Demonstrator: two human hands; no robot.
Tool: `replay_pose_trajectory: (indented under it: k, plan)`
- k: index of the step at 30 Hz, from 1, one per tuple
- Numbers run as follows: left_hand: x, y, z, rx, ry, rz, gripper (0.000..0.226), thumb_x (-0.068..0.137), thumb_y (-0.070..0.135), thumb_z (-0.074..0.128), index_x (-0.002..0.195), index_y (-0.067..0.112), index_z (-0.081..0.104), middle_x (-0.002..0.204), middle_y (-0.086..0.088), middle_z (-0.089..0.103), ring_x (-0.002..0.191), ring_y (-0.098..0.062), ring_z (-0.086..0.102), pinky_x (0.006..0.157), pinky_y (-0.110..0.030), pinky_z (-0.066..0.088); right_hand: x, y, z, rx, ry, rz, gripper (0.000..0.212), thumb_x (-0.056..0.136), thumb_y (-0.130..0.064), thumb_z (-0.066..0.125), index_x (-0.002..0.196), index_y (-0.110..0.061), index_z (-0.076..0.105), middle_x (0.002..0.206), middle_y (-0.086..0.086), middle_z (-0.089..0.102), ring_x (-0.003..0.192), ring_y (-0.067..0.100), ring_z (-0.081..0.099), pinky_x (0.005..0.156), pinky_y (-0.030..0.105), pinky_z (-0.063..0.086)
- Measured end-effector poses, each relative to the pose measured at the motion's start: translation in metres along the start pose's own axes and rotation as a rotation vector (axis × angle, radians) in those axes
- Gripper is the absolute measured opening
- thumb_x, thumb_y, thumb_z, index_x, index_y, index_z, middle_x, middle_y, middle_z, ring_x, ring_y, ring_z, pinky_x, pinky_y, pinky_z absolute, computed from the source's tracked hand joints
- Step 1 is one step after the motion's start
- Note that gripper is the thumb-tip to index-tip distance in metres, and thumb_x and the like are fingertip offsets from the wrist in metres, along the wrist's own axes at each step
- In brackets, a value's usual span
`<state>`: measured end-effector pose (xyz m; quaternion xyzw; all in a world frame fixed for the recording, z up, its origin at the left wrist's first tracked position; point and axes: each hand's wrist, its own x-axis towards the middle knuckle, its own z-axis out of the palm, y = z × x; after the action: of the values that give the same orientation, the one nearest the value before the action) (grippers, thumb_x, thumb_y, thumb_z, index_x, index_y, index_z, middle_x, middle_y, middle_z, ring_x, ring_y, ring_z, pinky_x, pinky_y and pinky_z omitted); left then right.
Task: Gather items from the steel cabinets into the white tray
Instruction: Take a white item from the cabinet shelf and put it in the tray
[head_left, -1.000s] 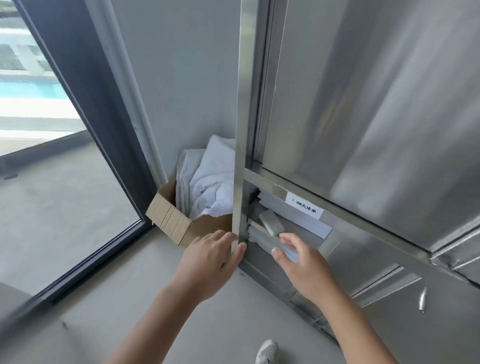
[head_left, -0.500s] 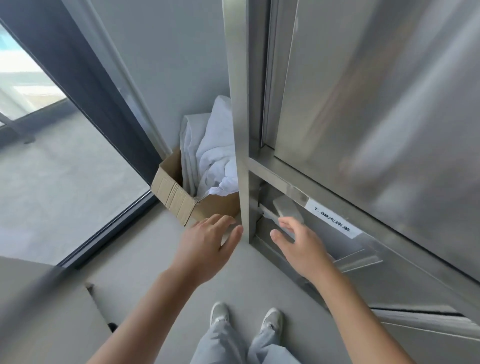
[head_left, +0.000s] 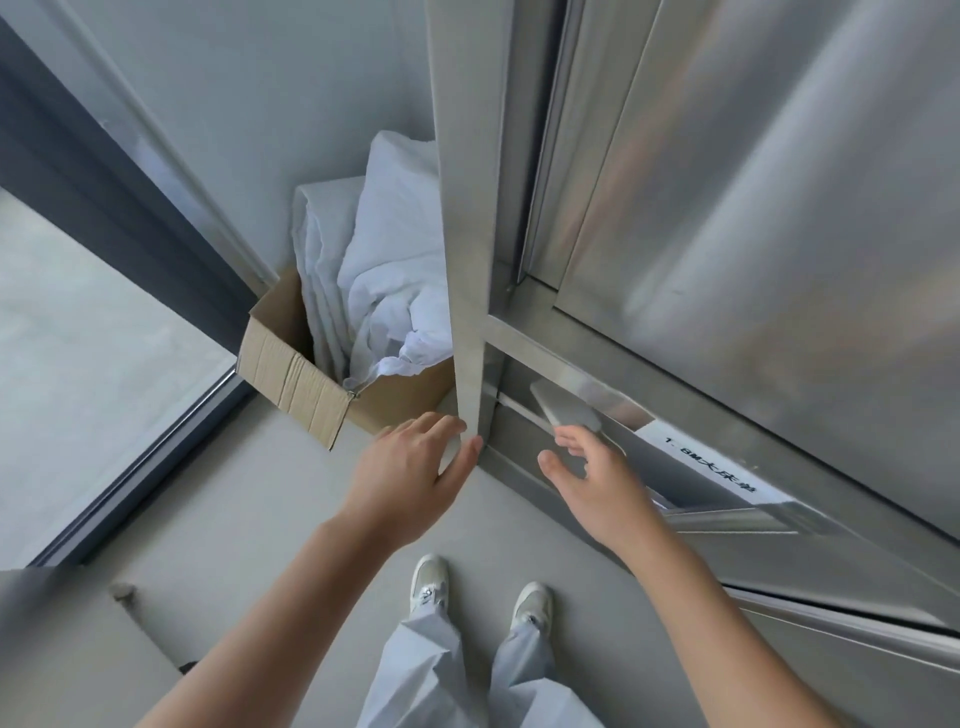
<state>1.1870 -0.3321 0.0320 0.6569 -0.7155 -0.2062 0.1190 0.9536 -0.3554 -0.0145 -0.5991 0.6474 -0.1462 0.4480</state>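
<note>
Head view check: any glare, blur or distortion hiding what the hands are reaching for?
Head view: the steel door shows soft streaky reflections, not blinding glare; wide-angle distortion slants the cabinet post; the bottom-left corner is blurred; left hand, right hand and shelf label are clear.

At 2 o'clock the steel cabinet (head_left: 727, 208) is brushed metal with a soft, streaky sheen. The cardboard box (head_left: 291, 379) at 9 o'clock is matt brown paperboard, ribbed along its flap, holding crumpled white cloth (head_left: 384, 260). The floor (head_left: 249, 509) at 7 o'clock looks smooth, matt grey. The cabinet's label (head_left: 711, 470) at 4 o'clock is plain white paper
</note>
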Motion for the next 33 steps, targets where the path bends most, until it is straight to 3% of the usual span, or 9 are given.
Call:
replay_pose_trajectory:
  k: [5, 10, 15, 20, 26, 33]
  plan:
    - [0.02, -0.02, 0.015, 0.011, -0.064, 0.039, 0.044, 0.1, 0.052, 0.035, 0.111, 0.022, 0.065, 0.103, 0.007, 0.067, 0.093, -0.02, 0.064, 0.076, -0.034, 0.048, 0.019, 0.012, 0.014, 0.018, 0.063, 0.044, 0.043, 0.096, -0.041, 0.063, 0.133, -0.02, 0.057, 0.139, -0.003, 0.061, 0.133, 0.013, 0.053, 0.111, 0.04, 0.042]
    - [0.038, -0.038, 0.029, -0.003, -0.085, 0.062, 0.045, 0.1, 0.051, 0.035, 0.113, 0.02, 0.065, 0.103, 0.004, 0.067, 0.094, -0.022, 0.064, 0.081, -0.038, 0.048, 0.042, 0.019, 0.033, -0.052, 0.178, 0.058, 0.052, 0.094, -0.038, 0.066, 0.138, -0.012, 0.055, 0.14, 0.005, 0.06, 0.131, 0.022, 0.051, 0.103, 0.029, 0.037]
    - [0.046, -0.042, 0.059, -0.024, -0.091, 0.075, 0.041, 0.101, 0.047, 0.04, 0.113, 0.018, 0.065, 0.104, 0.004, 0.067, 0.096, -0.021, 0.064, 0.083, -0.037, 0.047, 0.076, 0.041, 0.047, -0.152, 0.303, 0.132, 0.063, 0.089, -0.038, 0.072, 0.138, -0.004, 0.054, 0.138, 0.017, 0.06, 0.13, 0.036, 0.051, 0.108, 0.046, 0.04]
    - [0.046, -0.045, 0.086, -0.06, -0.117, 0.114, 0.05, 0.098, 0.054, 0.033, 0.113, 0.019, 0.065, 0.1, 0.005, 0.068, 0.09, -0.021, 0.065, 0.078, -0.034, 0.049, 0.109, 0.068, 0.059, -0.264, 0.366, 0.214, 0.059, 0.084, -0.041, 0.075, 0.121, 0.003, 0.063, 0.117, 0.025, 0.068, 0.112, 0.047, 0.061, 0.091, 0.062, 0.049]
    - [0.046, -0.056, 0.095, -0.07, -0.105, 0.115, 0.048, 0.099, 0.053, 0.033, 0.114, 0.02, 0.065, 0.103, 0.005, 0.069, 0.091, -0.021, 0.065, 0.077, -0.031, 0.047, 0.121, 0.091, 0.072, -0.399, 0.463, 0.178, 0.053, 0.071, -0.032, 0.085, 0.103, 0.007, 0.067, 0.097, 0.026, 0.071, 0.09, 0.046, 0.066, 0.075, 0.05, 0.05]
    - [0.041, -0.068, 0.1, -0.102, -0.086, 0.042, 0.048, 0.099, 0.056, 0.03, 0.115, 0.025, 0.064, 0.108, 0.009, 0.068, 0.093, -0.017, 0.066, 0.076, -0.03, 0.048, 0.134, 0.097, 0.063, -0.407, 0.416, 0.269, 0.045, 0.076, -0.041, 0.079, 0.101, -0.005, 0.068, 0.1, 0.018, 0.072, 0.095, 0.04, 0.065, 0.073, 0.039, 0.041]
